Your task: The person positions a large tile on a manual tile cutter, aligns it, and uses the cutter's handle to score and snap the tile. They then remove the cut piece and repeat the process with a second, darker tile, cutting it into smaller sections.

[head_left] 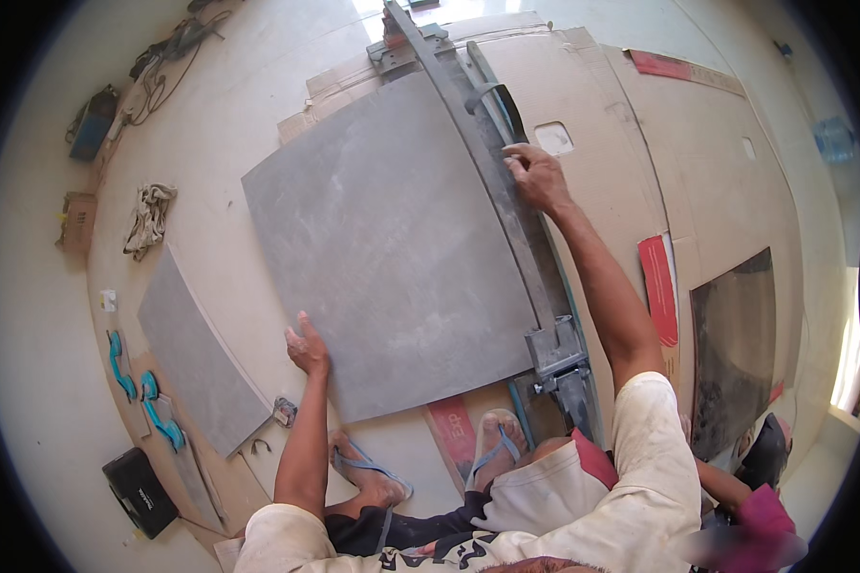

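Note:
A large grey tile (392,239) lies in front of me, its right side under the long metal rail (483,172) of a manual tile cutter. At the tile's left edge is my left hand (308,348), fingers stretched out and apart; whether it presses on the edge I cannot tell. Over the cutter's rail, just below its black curved handle (509,110), hovers my right hand (542,180). Its fingers are loosely bent with a gap at the thumb, and nothing shows between them. The cutter's near end bracket (556,349) sits close to my right foot.
Cardboard sheets (602,143) cover the floor at right, with a dark glossy panel (733,353). At left lie another grey tile (201,353), turquoise suction-cup lifters (161,411), a cloth (149,220) and a black case (140,492). Another person's sleeve (766,535) appears lower right.

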{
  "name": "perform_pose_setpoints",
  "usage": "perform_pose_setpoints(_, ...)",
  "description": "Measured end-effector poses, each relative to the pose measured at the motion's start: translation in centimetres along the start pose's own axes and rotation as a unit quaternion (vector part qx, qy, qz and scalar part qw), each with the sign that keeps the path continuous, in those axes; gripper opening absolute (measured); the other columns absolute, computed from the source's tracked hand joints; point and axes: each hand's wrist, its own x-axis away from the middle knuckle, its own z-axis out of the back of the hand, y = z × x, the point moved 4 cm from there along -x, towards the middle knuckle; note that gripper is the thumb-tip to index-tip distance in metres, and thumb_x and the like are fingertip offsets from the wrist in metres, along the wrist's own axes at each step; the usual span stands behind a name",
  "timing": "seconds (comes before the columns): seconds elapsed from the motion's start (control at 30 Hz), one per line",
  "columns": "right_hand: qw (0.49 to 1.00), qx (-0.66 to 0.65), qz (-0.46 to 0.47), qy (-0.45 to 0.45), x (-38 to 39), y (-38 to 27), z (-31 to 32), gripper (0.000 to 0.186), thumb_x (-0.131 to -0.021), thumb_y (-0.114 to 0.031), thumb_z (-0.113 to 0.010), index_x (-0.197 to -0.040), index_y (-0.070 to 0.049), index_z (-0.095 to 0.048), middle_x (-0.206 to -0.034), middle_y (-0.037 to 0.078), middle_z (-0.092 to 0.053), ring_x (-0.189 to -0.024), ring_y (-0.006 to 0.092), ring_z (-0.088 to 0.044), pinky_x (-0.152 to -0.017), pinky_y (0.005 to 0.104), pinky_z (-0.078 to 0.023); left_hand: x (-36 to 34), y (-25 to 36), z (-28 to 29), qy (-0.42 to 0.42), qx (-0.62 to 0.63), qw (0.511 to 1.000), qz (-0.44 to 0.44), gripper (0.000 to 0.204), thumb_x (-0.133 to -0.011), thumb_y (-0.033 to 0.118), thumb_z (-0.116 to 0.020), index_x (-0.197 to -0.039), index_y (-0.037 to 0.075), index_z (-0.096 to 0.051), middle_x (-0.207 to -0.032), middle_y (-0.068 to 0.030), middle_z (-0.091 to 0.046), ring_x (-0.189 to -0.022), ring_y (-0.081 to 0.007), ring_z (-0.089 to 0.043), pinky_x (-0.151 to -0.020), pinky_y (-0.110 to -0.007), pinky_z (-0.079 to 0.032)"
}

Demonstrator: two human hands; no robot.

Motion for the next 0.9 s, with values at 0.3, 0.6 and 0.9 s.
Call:
perform_pose_setpoints(0.3,0.987,0.119,0.003,0.111,-5.0,1.2,1.5,0.050,-0.087,-0.025,-0.061,-0.129,0.001,-0.055,-0.110,0.022,-0.067,-0.107,0.0377,-0.063,-0.096,0.0449,-0.047,0.1,0.7,0.6,0.009,0.020,1.000,-0.018,0.084,-0.092,0.061,-0.053,-0.126,-0.016,-0.053,-0.125,-0.0355,-0.057,-0.120,-0.0464,-0.054,-0.105,-0.046,-0.040)
perform_pose_setpoints(0.6,0.994,0.058,-0.031,0.090,9.3,3.1,-1.2,0.031,-0.086,-0.027,-0.066,-0.107,-0.006,-0.069,-0.096,0.019,-0.066,-0.091,0.0333,-0.065,-0.084,0.0423,-0.051,-0.6,-1.0,0.4,-0.006,0.058,0.998,-0.003,0.086,-0.090,0.060,-0.056,-0.127,-0.017,-0.053,-0.129,-0.0368,-0.053,-0.124,-0.0467,-0.050,-0.108,-0.045,-0.037)
perform_pose_setpoints(0.9,0.989,0.095,-0.010,0.114,11.5,3.4,-1.6,0.027,-0.087,-0.025,-0.067,-0.105,-0.006,-0.069,-0.094,0.016,-0.063,-0.091,0.0306,-0.062,-0.083,0.0422,-0.050,-1.7,-0.7,-0.1,-0.042,0.079,0.996,0.010,0.088,-0.088,0.059,-0.059,-0.131,-0.017,-0.048,-0.134,-0.0354,-0.051,-0.129,-0.0449,-0.047,-0.111,-0.044,-0.035)
